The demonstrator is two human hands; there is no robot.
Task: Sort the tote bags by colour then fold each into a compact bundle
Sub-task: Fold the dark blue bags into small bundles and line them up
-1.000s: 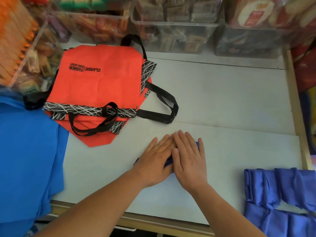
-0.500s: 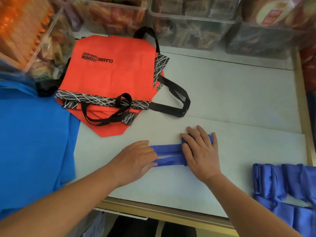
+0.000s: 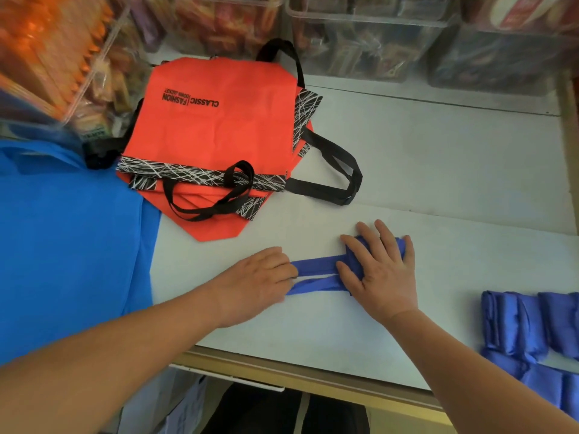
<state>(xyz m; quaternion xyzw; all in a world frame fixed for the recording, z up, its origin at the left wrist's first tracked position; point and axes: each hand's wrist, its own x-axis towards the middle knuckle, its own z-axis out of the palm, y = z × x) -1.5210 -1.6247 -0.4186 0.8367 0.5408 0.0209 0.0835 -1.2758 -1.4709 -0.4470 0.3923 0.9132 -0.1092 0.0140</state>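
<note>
right hand (image 3: 380,270) is down flat on the violet-blue tote bag (image 3: 351,259), fingers straight and spread, pressing the folded bundle onto the white table (image 3: 438,170) near its front edge. two handles (image 3: 315,267) of that bag run out to the left, side by side, and the left hand (image 3: 257,286) has its fingers curled down over their ends, gripping them. just behind the hands, a stack of orange tote bags (image 3: 219,130) lies flat, black handles splayed, "classic fashion" printed on top. far left, bright blue bags (image 3: 69,245) are spread flat, touching the orange stack. off to the right, folded violet-blue bundles (image 3: 529,324) sit in rows, well apart from the hands. clear bins (image 3: 360,42) line the back.
</note>
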